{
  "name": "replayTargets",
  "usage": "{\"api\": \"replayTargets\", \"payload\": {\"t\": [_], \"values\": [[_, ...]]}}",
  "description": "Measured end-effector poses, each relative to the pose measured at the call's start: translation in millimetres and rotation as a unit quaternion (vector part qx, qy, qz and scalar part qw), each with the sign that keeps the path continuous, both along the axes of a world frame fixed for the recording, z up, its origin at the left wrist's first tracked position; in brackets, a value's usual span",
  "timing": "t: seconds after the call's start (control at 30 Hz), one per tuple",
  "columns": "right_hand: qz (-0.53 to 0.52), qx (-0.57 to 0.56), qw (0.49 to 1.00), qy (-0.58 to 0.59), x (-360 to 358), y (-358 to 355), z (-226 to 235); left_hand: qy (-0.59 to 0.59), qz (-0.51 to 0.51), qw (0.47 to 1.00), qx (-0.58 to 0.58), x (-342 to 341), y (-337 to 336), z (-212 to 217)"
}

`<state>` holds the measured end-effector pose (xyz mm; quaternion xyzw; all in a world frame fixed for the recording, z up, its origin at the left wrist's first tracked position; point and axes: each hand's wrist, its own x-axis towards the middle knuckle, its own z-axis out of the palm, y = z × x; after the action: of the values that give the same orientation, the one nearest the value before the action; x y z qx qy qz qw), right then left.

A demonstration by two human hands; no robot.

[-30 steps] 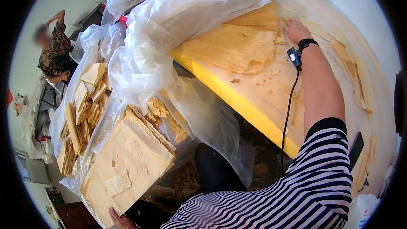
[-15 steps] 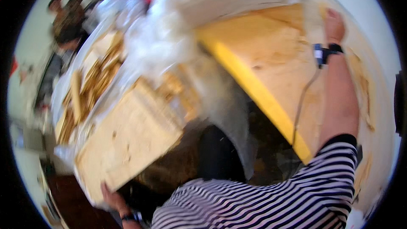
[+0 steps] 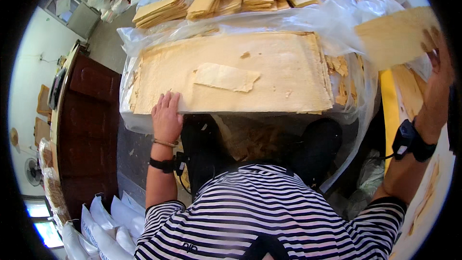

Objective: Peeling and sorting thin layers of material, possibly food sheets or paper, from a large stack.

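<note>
Clearly, our left hand (image 3: pixel 167 118) rests at the near left part of a thick stack (image 3: pixel 168 58) of pale, dry sheets, its fingers flat and close together, pinching nothing that we can see. The stack stretches away and rightward from those fingers. Beyond it, further from us, folded bundles (image 3: pixel 250 0) lie piled up. Well to the right, our right hand (image 3: pixel 438 62) has a loose sheet (image 3: pixel 394 36) by its right edge; the fingers seem to pinch it, though we cannot make out the thumb. The sheet reaches left from those fingers, short of the stack. As far as we can judge, things stand partway: several bundles are folded, one sheet is in hand, and many others lie flat.

Around us, a brown cabinet (image 3: pixel 91 115) stands left of the left fingers, with white sacks (image 3: pixel 120 216) nearer to us. Just right of those fingers, a torn strip (image 3: pixel 226 78) breaks the stack's flat top. Between the stack and the right fingers, crumpled plastic (image 3: pixel 332 17) and brittle scraps (image 3: pixel 342 91) could get in the way. Nearer to us than the right fingers is a yellow-edged desk (image 3: pixel 389 96), where a wrist cable (image 3: pixel 386 157) might snag.
</note>
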<state>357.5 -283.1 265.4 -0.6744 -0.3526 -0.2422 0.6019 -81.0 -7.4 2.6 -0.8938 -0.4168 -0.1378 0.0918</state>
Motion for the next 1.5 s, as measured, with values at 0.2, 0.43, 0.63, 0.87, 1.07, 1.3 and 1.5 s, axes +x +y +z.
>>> {"api": "replayTargets", "payload": {"t": [0.2, 0.43, 0.63, 0.87, 1.07, 1.3, 1.5], "values": [[0.006, -0.09, 0.987, -0.135, -10, 14, -39, -0.137, -0.253, 0.928, -0.235, 68, 11, 82], [0.063, 0.089, 0.988, 0.108, -52, 10, -49, -0.002, -0.342, 0.905, -0.254, 219, 0, 27], [0.153, 0.133, 0.97, 0.136, -27, -37, -35, -0.117, -0.67, 0.594, -0.429, 181, -104, 59], [0.259, 0.175, 0.839, 0.445, -14, 26, -100, -0.04, -0.223, 0.968, -0.111, 129, 22, 25], [0.253, 0.15, 0.75, 0.592, -71, 175, -180, -0.016, -0.186, 0.98, -0.069, 73, 47, 15], [0.252, 0.161, 0.659, 0.69, -126, 256, -238, -0.027, -0.141, 0.986, -0.079, 33, 46, 8], [0.23, 0.033, 0.691, 0.684, -141, 250, -247, -0.073, -0.125, 0.989, -0.033, 18, 46, -1]]}}
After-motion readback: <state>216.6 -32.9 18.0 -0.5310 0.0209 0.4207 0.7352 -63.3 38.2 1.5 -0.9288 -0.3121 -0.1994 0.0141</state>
